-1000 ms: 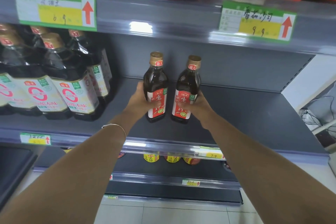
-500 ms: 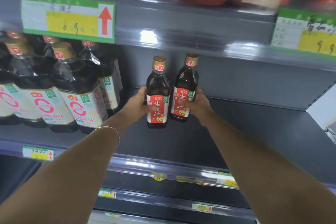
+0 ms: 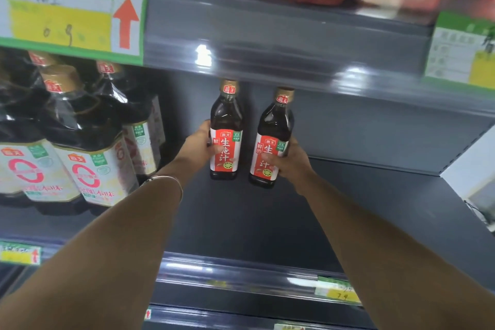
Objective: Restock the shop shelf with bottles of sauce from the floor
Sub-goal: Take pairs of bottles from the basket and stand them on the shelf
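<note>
Two dark sauce bottles with red labels and gold caps stand upright deep on the grey shelf [image 3: 375,209]. My left hand [image 3: 199,144] grips the left bottle [image 3: 225,128] around its label. My right hand [image 3: 290,161] grips the right bottle [image 3: 273,139] low on its label. The two bottles stand apart with a small gap between them, and their caps reach just under the shelf above. Whether their bases touch the shelf I cannot tell.
Several large dark sauce jugs [image 3: 80,142] with white labels fill the left of the same shelf. The upper shelf edge [image 3: 267,43] carries price tags and red packets. A lower shelf rail [image 3: 241,273] with price tags runs below. A white wall [image 3: 471,161] closes the right end.
Both hands have pushed the two bottles further back into the shelf, and the bottles now stand further apart. The camera has moved closer and tilted up.
</note>
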